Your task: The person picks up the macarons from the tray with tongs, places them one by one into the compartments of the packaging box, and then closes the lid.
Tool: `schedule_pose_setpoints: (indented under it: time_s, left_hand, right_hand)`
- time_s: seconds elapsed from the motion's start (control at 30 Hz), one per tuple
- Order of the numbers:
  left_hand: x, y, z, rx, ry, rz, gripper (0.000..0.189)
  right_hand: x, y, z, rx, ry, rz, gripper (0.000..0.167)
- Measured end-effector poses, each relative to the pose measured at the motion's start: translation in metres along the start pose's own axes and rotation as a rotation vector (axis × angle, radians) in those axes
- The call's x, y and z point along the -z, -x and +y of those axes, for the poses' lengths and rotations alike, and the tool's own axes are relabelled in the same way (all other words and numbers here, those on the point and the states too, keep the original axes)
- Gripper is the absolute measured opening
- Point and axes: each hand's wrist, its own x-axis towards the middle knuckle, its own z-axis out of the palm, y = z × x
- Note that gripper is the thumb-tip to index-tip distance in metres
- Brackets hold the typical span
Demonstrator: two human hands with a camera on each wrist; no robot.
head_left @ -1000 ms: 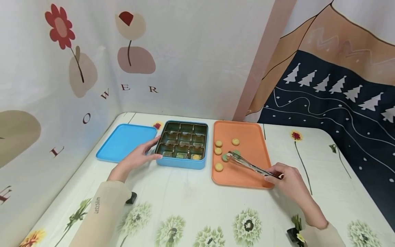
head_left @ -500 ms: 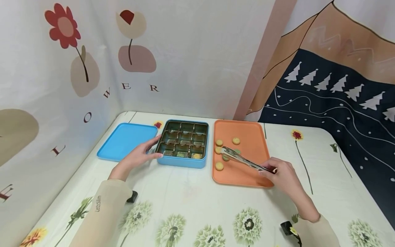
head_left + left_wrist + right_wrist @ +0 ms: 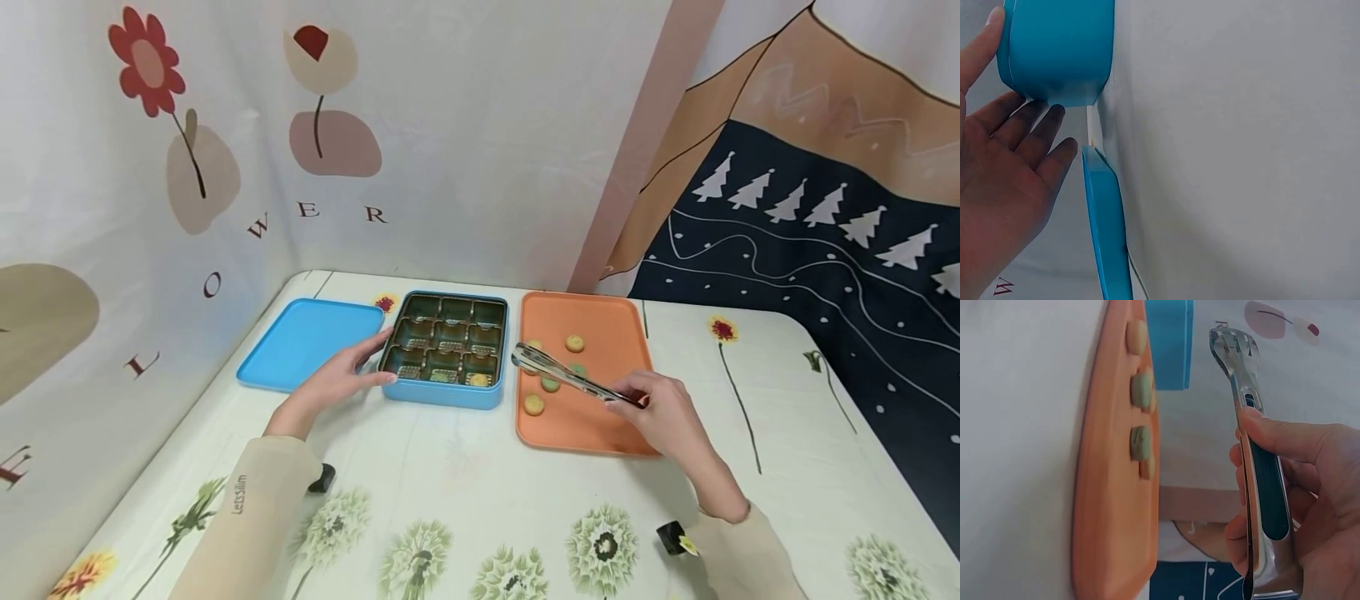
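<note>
My left hand [image 3: 337,383] rests its fingers and thumb against the left side and near corner of a blue box [image 3: 441,394]. In the left wrist view the fingers of this hand [image 3: 1016,169] are loosely extended at the box wall [image 3: 1060,50]. My right hand [image 3: 663,412] grips metal tongs [image 3: 566,377], raised over the left part of an orange tray [image 3: 600,429]. The tong tips look nearly closed in the right wrist view, and no cookie shows between them. On the tray lie yellow cookies [image 3: 574,343] and green cookies [image 3: 551,385]; the tongs partly cover some.
Inside the box, a dark divided insert [image 3: 450,335] holds a green cookie [image 3: 440,377] and a yellow cookie [image 3: 478,380] in separate front compartments. A blue lid [image 3: 300,346] lies left of the box. Printed curtains [image 3: 480,167] hang behind the table.
My right hand has moved left with the tongs, their tips passing from the green cookies toward the tray's left edge and rising. The left hand and box have stayed put.
</note>
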Motion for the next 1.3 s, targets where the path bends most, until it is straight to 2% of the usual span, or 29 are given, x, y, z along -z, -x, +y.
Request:
schedule_pose_setpoints:
  time_s: [0.27, 0.63, 1.3]
  left_hand:
    - [0.0, -0.001, 0.001, -0.005, 0.0, 0.0, 0.09]
    - [-0.001, 0.002, 0.004, -0.006, -0.004, 0.002, 0.089]
    - [0.0, 0.0, 0.0, -0.021, -0.003, 0.001, 0.09]
  right_hand:
    - [-0.007, -0.011, -0.012, -0.002, -0.028, -0.015, 0.007]
    - [-0.018, -0.024, -0.026, 0.052, -0.055, -0.005, 0.008]
    - [-0.046, -0.049, -0.061, 0.083, -0.078, -0.053, 0.012]
